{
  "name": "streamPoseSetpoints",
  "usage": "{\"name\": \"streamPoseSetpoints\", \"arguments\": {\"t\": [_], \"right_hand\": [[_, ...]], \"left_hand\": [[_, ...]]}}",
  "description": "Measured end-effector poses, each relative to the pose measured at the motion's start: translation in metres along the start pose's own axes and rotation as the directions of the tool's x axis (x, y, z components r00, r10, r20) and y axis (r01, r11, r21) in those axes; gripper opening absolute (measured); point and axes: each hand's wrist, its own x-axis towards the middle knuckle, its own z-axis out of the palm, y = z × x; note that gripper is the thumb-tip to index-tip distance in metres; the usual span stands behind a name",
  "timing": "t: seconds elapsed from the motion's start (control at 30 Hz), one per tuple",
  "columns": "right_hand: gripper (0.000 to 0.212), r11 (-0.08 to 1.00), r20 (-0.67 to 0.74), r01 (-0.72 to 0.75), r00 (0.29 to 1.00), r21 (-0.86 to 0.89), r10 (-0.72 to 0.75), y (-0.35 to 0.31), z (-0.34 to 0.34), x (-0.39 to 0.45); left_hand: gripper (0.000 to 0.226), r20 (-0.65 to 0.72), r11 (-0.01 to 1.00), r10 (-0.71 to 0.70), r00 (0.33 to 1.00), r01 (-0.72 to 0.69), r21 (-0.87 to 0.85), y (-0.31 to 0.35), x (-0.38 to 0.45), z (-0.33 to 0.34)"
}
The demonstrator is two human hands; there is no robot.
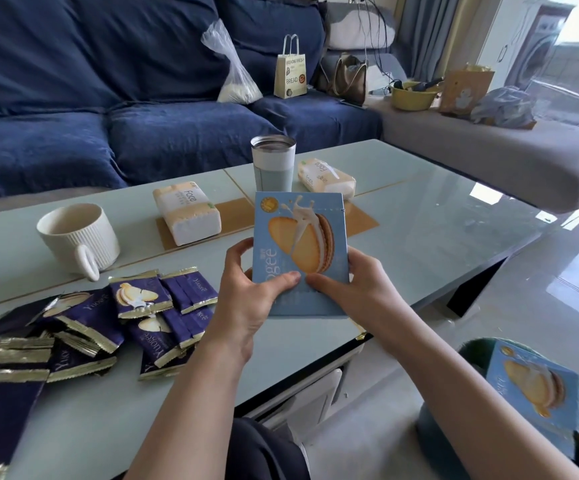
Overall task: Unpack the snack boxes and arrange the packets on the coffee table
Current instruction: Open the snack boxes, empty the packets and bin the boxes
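Note:
I hold a light blue snack box (pixel 300 237) with a sandwich-biscuit picture upright above the coffee table (pixel 419 209). My left hand (pixel 250 292) grips its lower left edge, thumb across the front. My right hand (pixel 353 282) grips its lower right edge, thumb also on the front. The box looks closed. Several dark purple snack packets (pixel 139 296) with gold crimped ends lie in a loose pile on the table's near left. A second light blue snack box (pixel 534 386) sits in a green container at the lower right, off the table.
A white ribbed mug (pixel 76 237), two tissue packs (pixel 185 211) (pixel 326 176) and a steel tumbler (pixel 273 164) stand on the table behind the box. A blue sofa (pixel 108 116) with bags runs along the back. The table's edge drops off at the right.

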Motion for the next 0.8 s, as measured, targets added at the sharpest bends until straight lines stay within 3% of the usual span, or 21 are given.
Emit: {"name": "streamPoseSetpoints", "arguments": {"t": [0.1,0.23,0.53,0.67,0.8], "right_hand": [[0.017,0.997,0.063,-0.021,0.998,0.078,0.017,-0.005,-0.005,-0.002],[0.02,0.949,0.221,-0.154,0.971,0.276,0.093,-0.007,-0.016,0.0],[0.027,0.98,0.269,-0.101,0.962,0.17,0.053,0.001,-0.021,0.002],[0.036,0.968,0.312,-0.156,0.946,0.199,0.089,-0.002,-0.032,0.002],[0.032,0.959,0.295,-0.235,0.938,0.156,0.181,-0.006,-0.026,0.0]], "left_hand": [[0.059,0.004,0.999,-0.032,0.999,0.032,-0.028,0.0,0.001,-0.001],[0.063,0.026,0.997,-0.05,0.998,0.051,-0.058,0.001,0.002,-0.002],[0.07,0.012,0.998,-0.059,0.998,0.059,0.024,0.001,0.001,-0.004],[0.045,0.071,0.992,-0.123,0.99,0.124,-0.012,0.003,0.002,-0.005],[0.019,0.014,0.986,-0.131,0.991,0.132,-0.101,0.009,0.0,-0.002]]}}
